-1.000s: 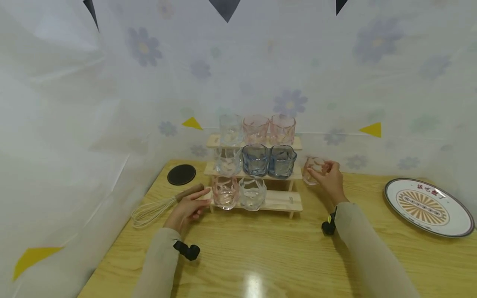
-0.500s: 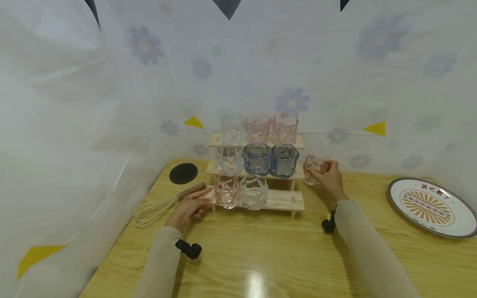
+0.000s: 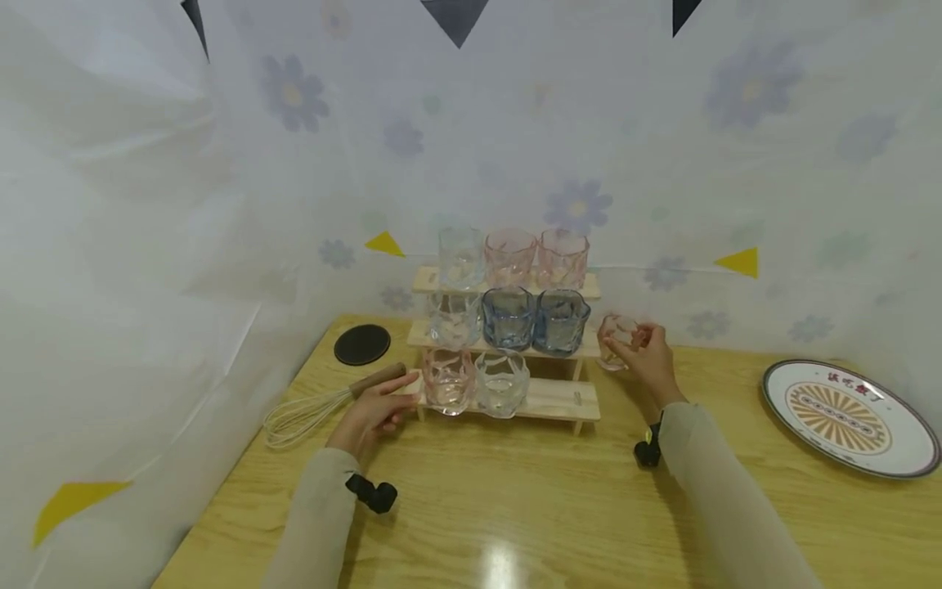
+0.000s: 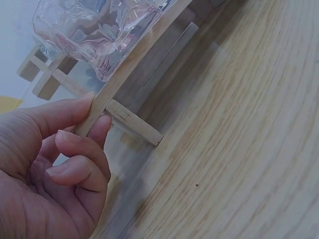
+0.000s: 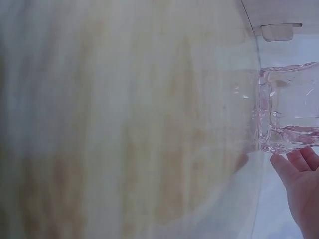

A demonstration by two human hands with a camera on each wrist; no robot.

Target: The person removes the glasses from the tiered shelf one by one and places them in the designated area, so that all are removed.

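A three-tier wooden rack (image 3: 552, 398) stands on the table, bearing several wavy-sided drinking glasses. My left hand (image 3: 373, 413) pinches the left end of its lowest shelf between thumb and fingers, as the left wrist view shows up close with the shelf edge (image 4: 112, 89). On that shelf are a pink glass (image 3: 448, 383) and a clear glass (image 3: 502, 384). To the right of the rack, my right hand (image 3: 651, 360) grips another pink glass (image 3: 616, 342) by its side. In the right wrist view the fingers (image 5: 294, 167) lie against this glass (image 5: 284, 107).
Dark blue glasses (image 3: 508, 319) and a clear one fill the middle tier; pink glasses (image 3: 562, 260) and a clear one fill the top. A whisk (image 3: 316, 413) and a black round coaster (image 3: 362, 344) lie left. A patterned plate (image 3: 780, 409) lies right. A floral curtain (image 3: 471, 147) hangs behind.
The head view shifts slightly. Both hands keep their holds, on the shelf end and on the pink glass, with hardly any movement.
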